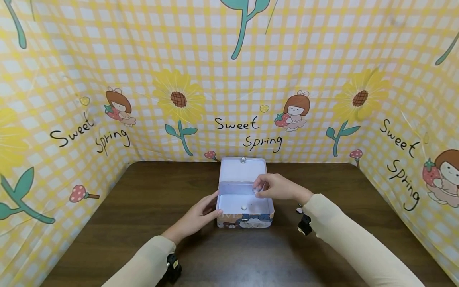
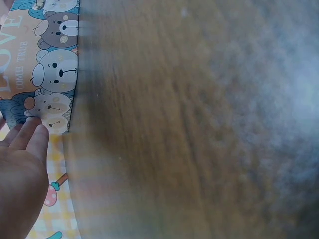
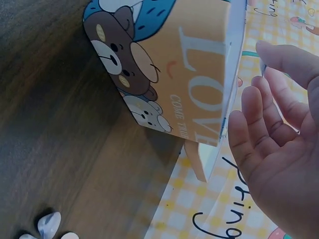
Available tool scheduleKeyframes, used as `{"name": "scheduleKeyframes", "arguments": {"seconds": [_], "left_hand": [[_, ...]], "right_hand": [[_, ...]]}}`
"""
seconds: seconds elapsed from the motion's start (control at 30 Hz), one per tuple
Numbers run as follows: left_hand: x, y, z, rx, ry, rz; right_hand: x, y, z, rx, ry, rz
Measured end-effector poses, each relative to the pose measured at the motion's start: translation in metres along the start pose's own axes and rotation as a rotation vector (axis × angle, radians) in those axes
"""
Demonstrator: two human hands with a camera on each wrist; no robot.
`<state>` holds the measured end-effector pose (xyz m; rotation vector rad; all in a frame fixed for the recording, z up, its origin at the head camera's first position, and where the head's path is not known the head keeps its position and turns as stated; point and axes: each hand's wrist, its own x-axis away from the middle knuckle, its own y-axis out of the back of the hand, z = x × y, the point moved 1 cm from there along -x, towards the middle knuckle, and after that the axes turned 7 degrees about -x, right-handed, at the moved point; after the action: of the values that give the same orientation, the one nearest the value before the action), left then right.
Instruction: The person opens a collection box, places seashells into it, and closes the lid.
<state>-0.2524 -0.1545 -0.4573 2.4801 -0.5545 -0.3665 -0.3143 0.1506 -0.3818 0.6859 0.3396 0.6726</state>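
Note:
An open rectangular tin box [image 1: 245,221] with cartoon bears on its outside stands on the table, its lid [image 1: 242,170] tipped back. My left hand [image 1: 195,215] rests against the box's left side, thumb at the front corner; in the left wrist view its extended fingers [image 2: 36,142] touch the bear print. Over the right part of the box, my right hand [image 1: 276,186] pinches a small, thin, pick-shaped whitish piece [image 3: 262,66] between thumb and index finger. A similar white piece [image 1: 244,207] lies on the box floor.
Several small whitish, drop-shaped pieces [image 3: 50,225] lie on the table right of the box, near my right sleeve [image 1: 333,217]. The dark wooden table [image 1: 161,181] is bordered by a yellow checked cloth [image 1: 229,91] at the back and sides.

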Motion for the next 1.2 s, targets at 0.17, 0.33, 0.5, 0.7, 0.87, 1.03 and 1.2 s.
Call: {"name": "scheduleKeyframes", "arguments": {"seconds": [0.17,0.33,0.5,0.7,0.87,1.03,1.2], "left_hand": [[0.000,0.000,0.000,0.012,0.006,0.003],[0.000,-0.001,0.002,0.019,0.005,0.002],[0.000,-0.001,0.002,0.024,0.000,0.000],[0.000,-0.001,0.002,0.019,0.005,-0.001],[-0.001,-0.001,0.002,0.017,0.010,0.000],[-0.001,-0.001,0.002,0.026,0.009,0.001],[-0.002,-0.001,0.003,0.025,0.001,0.000]], "right_hand": [[0.000,-0.005,-0.002,-0.007,-0.004,0.014],[0.001,-0.008,-0.002,-0.006,-0.002,0.025],[0.000,-0.010,-0.003,0.005,0.005,0.016],[0.000,-0.014,-0.004,0.025,0.021,0.026],[0.000,-0.019,-0.008,0.049,0.031,0.039],[0.000,-0.019,-0.010,0.064,0.044,0.039],[0.001,-0.021,-0.009,0.087,0.053,0.042]]}}
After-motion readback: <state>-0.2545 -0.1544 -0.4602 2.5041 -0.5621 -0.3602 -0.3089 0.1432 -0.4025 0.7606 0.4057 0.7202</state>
